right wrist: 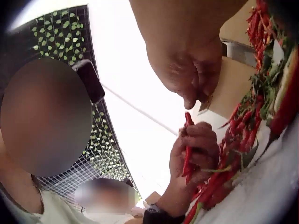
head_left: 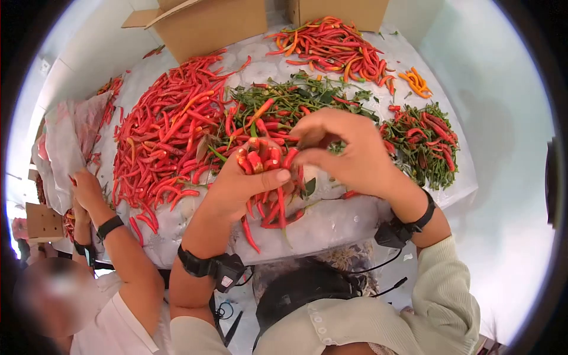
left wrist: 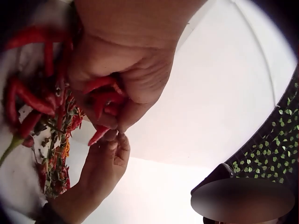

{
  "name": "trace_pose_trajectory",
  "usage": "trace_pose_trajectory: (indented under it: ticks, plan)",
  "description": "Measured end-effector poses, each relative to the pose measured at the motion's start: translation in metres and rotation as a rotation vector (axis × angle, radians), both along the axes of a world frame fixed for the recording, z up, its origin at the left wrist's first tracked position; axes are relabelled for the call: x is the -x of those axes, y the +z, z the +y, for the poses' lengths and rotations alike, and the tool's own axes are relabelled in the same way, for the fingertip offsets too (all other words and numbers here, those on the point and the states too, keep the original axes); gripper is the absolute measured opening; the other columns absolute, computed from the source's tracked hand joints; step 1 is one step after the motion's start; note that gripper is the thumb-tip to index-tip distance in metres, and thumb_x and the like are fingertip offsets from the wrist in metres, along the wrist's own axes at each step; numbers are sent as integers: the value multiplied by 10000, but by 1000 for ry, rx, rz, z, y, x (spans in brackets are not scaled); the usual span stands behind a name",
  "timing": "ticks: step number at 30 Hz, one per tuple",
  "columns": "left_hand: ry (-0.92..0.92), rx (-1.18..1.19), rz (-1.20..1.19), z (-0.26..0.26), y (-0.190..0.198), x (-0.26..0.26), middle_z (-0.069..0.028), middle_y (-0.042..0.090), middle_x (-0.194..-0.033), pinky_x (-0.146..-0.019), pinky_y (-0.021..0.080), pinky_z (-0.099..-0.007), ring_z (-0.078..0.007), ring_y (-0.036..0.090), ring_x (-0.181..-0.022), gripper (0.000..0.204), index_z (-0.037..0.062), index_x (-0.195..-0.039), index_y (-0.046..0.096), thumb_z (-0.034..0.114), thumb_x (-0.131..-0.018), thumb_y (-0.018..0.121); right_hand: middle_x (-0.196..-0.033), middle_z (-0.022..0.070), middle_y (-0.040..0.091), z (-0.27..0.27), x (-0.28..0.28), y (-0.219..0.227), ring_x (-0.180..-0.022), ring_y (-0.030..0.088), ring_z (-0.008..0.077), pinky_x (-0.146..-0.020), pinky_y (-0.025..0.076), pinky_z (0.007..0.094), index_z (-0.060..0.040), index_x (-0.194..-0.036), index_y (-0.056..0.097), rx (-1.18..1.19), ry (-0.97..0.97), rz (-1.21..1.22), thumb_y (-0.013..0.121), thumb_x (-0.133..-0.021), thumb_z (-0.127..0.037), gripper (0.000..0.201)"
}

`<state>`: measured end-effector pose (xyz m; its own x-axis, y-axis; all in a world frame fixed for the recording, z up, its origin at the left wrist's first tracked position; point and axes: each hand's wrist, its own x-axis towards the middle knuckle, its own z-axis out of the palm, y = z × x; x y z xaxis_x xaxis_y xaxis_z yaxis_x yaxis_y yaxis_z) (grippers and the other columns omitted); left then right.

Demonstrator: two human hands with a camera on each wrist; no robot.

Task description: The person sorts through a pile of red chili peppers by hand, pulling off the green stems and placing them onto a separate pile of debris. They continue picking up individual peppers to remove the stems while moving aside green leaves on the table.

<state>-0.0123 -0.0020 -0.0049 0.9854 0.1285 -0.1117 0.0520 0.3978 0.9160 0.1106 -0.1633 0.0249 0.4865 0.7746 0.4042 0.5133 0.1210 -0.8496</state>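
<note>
My left hand (head_left: 234, 183) grips a bunch of red chilies (head_left: 257, 161), with the thumb laid across them and their cut-looking ends facing up. In the left wrist view, several chilies (left wrist: 106, 99) show inside the curled palm. My right hand (head_left: 349, 151) is bent close by, its thumb and fingertips right at the end of one chili (head_left: 290, 157) on the bunch's right side. That chili (right wrist: 188, 140) stands up from the left hand in the right wrist view, its tip just below the right fingertips. I cannot tell whether the right fingers pinch a stem.
A large heap of red chilies (head_left: 163, 136) lies left, beside green stems and leaves (head_left: 307, 92). Another chili pile (head_left: 337, 47) and a stem pile (head_left: 423, 145) lie back and right. Cardboard boxes (head_left: 207, 29) stand behind. At left, another person's hand (head_left: 87, 189) is near a plastic bag (head_left: 68, 148).
</note>
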Motion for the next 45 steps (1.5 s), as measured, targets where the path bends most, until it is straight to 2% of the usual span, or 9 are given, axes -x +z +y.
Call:
trace_pose_trajectory:
  ticks: [3, 6, 7, 12, 22, 25, 28, 35, 45]
  plan:
    - [-31, 125, -14, 3, -1, 0, -91, 632, -890, -648, 530, -283, -163, 625, -758, 312, 55, -1052, 525, 80, -777, 672, -828, 86, 596, -22, -10, 14, -711, 605, 189, -621, 474, 298, -34, -874, 614, 95, -136, 65, 692, -690, -52, 200]
    - [45, 200, 46, 4, 6, 3, -103, 634, -902, -655, 532, -289, -172, 628, -762, 314, 52, -1058, 525, 101, -776, 653, -853, 75, 586, -60, -34, 16, -762, 569, 212, -662, 455, 333, -34, -849, 624, 494, 95, -378, 713, -635, -44, 232]
    - [95, 198, 95, -2, 17, 4, -103, 605, -835, -504, 481, -224, -186, 606, -705, 346, 32, -1066, 527, 112, -749, 641, -853, 83, 581, -69, -35, 10, -783, 560, 237, -679, 451, 349, -34, -835, 621, 546, 93, -435, 710, -630, -50, 224]
    - [65, 295, 41, 5, 4, 2, -130, 604, -895, -448, 471, -211, -190, 624, -721, 328, 26, -1074, 523, 101, -769, 618, -859, 110, 573, -76, -31, -5, -849, 536, 310, -722, 439, 398, -30, -818, 597, 724, 69, -487, 680, -655, -54, 184]
    - [-131, 528, -83, 23, -14, 1, -120, 635, -945, -670, 536, -313, -190, 640, -820, 313, 23, -1112, 521, 148, -835, 601, -795, 69, 597, -21, -11, 17, -735, 565, 235, -659, 449, 307, -28, -865, 598, 131, 101, -359, 652, -720, -3, 156]
    - [49, 367, -49, 6, 2, 2, -88, 615, -1010, -740, 518, -323, -172, 606, -921, 345, 30, -1121, 520, 147, -821, 645, -754, 49, 606, 6, 3, 20, -688, 573, 146, -622, 461, 269, -33, -804, 623, -12, 130, -79, 733, -656, -9, 186]
    - [29, 251, -46, 6, 3, 3, -65, 596, -1056, -794, 506, -334, -163, 573, -993, 391, 28, -1125, 516, 110, -784, 688, -762, 44, 608, 17, 4, 12, -665, 577, 128, -587, 465, 250, -36, -808, 623, 13, 103, -189, 760, -633, -17, 224]
    - [42, 269, 28, 2, 7, 0, -74, 604, -963, -735, 531, -310, -166, 618, -856, 353, 38, -1072, 502, 37, -766, 680, -760, 67, 611, 9, -4, 0, -690, 581, 186, -611, 464, 290, -36, -814, 619, 16, 62, -62, 700, -682, -30, 155]
    - [81, 254, 56, -4, 7, 0, -77, 619, -903, -671, 540, -302, -167, 628, -790, 349, 39, -1058, 500, 21, -760, 680, -727, 72, 590, 6, -3, -3, -696, 573, 229, -604, 452, 321, -50, -760, 607, -83, -32, -400, 702, -642, -6, 158]
